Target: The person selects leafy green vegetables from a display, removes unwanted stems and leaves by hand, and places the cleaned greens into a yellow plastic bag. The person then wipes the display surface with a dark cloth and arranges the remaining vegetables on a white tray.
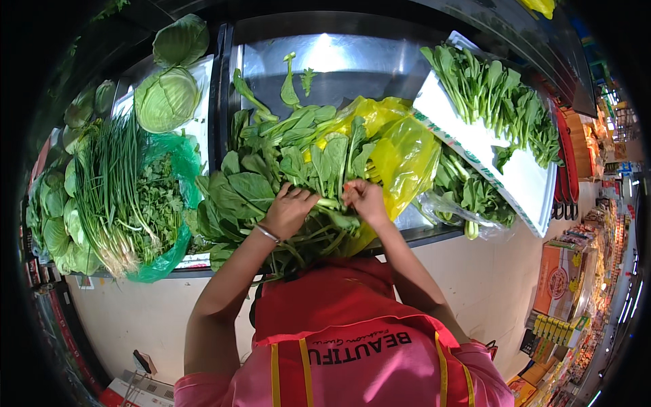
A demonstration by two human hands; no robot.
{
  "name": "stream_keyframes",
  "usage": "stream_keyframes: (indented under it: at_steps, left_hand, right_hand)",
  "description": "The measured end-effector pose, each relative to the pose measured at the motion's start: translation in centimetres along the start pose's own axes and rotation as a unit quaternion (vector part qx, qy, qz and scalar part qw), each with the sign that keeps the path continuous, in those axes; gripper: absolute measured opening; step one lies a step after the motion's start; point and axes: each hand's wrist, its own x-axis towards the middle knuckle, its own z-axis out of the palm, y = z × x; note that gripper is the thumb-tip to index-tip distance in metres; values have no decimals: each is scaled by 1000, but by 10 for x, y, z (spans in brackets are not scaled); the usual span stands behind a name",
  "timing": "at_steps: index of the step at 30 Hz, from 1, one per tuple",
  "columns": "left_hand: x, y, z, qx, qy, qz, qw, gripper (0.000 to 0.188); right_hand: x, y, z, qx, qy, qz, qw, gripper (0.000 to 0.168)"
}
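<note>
My left hand (290,211) is curled over a leafy green, and its pale stalk (329,203) sticks out past the fingertips towards my right hand. Close by, the fingers of my right hand (365,201) are bent together at that stalk's end; whether they pinch a leaf is hidden. A bit of red shows at those fingertips. Both hands are over a heap of loose leafy greens (249,191), some leaves drooping over the counter's front edge. Right behind my right hand lies a crumpled yellow plastic bag (407,152), with greens partly over it.
At the right, a white foam tray (529,185) tilts over more greens in clear plastic (468,193), carrying bunched greens (501,96). Scallions (112,178), a green bag (178,157) of herbs and cabbages (168,99) lie left of a black divider (221,91). Stray leaves lie on the metal counter (356,76).
</note>
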Motion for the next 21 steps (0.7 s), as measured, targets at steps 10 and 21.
stream_keyframes:
  at_steps: [10, 21]
  left_hand:
    - [-64, -2, -34, -25, -38, 21, 999, 33]
    - [-25, 14, -32, -290, 154, -171, 929, 12]
  right_hand:
    - [-5, 24, 40, -213, 160, -85, 960, 19]
    - [-41, -19, 60, -40, 60, -248, 966, 14]
